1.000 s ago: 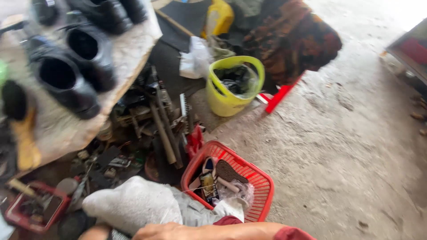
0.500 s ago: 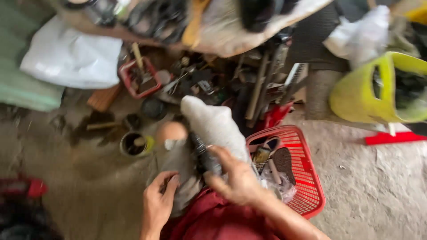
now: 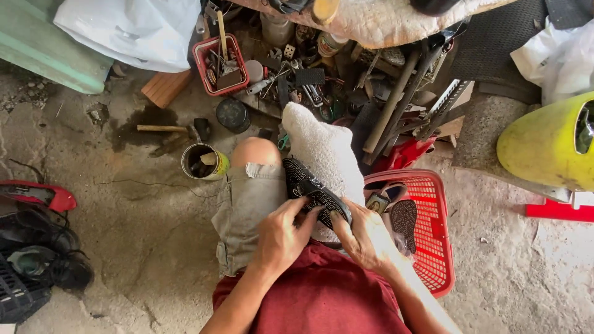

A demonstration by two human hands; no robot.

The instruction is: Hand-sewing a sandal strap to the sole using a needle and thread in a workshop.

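Fingers of the left hand (image 3: 281,238) and the right hand (image 3: 365,238) curl closed around a black shoe (image 3: 315,193), gripping it from both sides. It lies sole-up on a white towel (image 3: 325,148) across the person's lap, just beside a red basket (image 3: 433,247). A tin can (image 3: 203,162) stands near the knee.

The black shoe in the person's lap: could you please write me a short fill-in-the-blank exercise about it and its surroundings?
1. Both hands, left hand and right hand, hold a black shoe that lies on a ____ towel.
2. The basket beside the right hand is ____ in colour.
3. The tin can stands on the floor next to the person's bare ____.

Missing words: white; red; knee
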